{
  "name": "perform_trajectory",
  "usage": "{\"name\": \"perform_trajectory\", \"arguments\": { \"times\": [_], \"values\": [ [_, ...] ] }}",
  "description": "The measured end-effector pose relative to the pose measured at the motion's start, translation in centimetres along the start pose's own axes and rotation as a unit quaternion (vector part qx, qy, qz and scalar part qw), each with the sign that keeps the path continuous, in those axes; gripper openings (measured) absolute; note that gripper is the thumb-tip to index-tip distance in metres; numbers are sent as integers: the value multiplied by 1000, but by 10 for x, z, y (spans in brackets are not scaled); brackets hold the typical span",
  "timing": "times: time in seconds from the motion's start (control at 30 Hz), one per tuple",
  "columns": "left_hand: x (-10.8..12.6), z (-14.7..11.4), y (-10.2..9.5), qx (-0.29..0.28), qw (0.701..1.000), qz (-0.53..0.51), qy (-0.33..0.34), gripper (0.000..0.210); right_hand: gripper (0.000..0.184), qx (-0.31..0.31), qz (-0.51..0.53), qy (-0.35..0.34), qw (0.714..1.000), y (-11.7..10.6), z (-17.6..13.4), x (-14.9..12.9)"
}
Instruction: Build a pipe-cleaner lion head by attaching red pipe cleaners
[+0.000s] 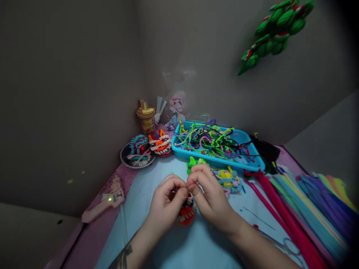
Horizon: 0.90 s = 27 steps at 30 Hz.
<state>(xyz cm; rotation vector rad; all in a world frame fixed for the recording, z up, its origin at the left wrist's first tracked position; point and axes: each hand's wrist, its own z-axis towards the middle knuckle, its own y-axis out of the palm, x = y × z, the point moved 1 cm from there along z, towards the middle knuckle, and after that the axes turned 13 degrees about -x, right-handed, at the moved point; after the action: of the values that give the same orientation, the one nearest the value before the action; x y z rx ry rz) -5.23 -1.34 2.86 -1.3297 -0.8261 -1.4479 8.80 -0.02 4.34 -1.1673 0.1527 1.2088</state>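
My left hand (pixel 168 200) and my right hand (pixel 209 190) meet over the middle of the table, fingertips pinched together. What they pinch is too small and hidden to make out. A thin green strand (pixel 176 175) shows just behind my left fingers. Right below the fingertips is an orange and white fuzzy pipe-cleaner figure (pixel 186 216), partly covered by my hands; whether they touch it I cannot tell. Behind my right hand lie a bright green pipe-cleaner piece (pixel 196 163) and a blue and yellow pipe-cleaner figure (pixel 227 180).
A blue tray (pixel 215 161) holds tangled pipe-cleaner pieces. On the left are a pink glue gun (pixel 105 206) with a lit green light, a metal bowl (pixel 125 161) and a lidded cup (pixel 146 118). Scissors (pixel 288 246) and bundled pipe cleaners (pixel 311 213) lie right.
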Motion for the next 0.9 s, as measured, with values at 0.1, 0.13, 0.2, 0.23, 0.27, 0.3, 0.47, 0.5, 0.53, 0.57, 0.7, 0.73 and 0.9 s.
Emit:
{"name": "perform_trajectory", "arguments": {
  "times": [0.1,0.13,0.2,0.23,0.27,0.3,0.47,0.5,0.53,0.57,0.7,0.73,0.9],
  "values": [
    [-2,0,1,-1,999,-40,-7,17,16,7,14,21,1000,0,0,1],
    [-2,0,2,0,998,-54,-18,16,16,11,15,27,999,-1,0,1],
    [-2,-1,2,6,997,-71,-41,16,15,18,7,33,999,-1,-1,2],
    [-2,-2,2,11,996,-70,-48,16,15,20,-1,31,999,-2,-2,2],
    [-2,-2,2,16,997,-60,-49,16,15,21,-13,28,999,-2,-3,2],
    [-2,-2,1,21,998,-43,-43,14,15,22,-26,21,999,-3,-3,1],
    [2,-2,-2,31,998,52,17,13,16,25,-94,-8,995,-4,-5,-1],
    [3,-1,-2,34,997,63,28,13,16,25,-102,-12,994,-3,-5,-1],
    [4,-1,-2,38,996,74,36,13,16,25,-108,-15,994,-2,-5,-1],
    [5,-1,-2,42,995,84,42,13,15,24,-112,-18,993,-1,-6,0],
    [8,-1,2,51,989,129,56,13,15,26,-122,-24,992,3,-7,2],
    [9,-1,3,55,986,142,63,13,15,28,-124,-24,992,4,-8,2],
    [12,-5,8,65,973,188,117,14,16,52,-138,-30,989,7,-9,0]
  ]
}}
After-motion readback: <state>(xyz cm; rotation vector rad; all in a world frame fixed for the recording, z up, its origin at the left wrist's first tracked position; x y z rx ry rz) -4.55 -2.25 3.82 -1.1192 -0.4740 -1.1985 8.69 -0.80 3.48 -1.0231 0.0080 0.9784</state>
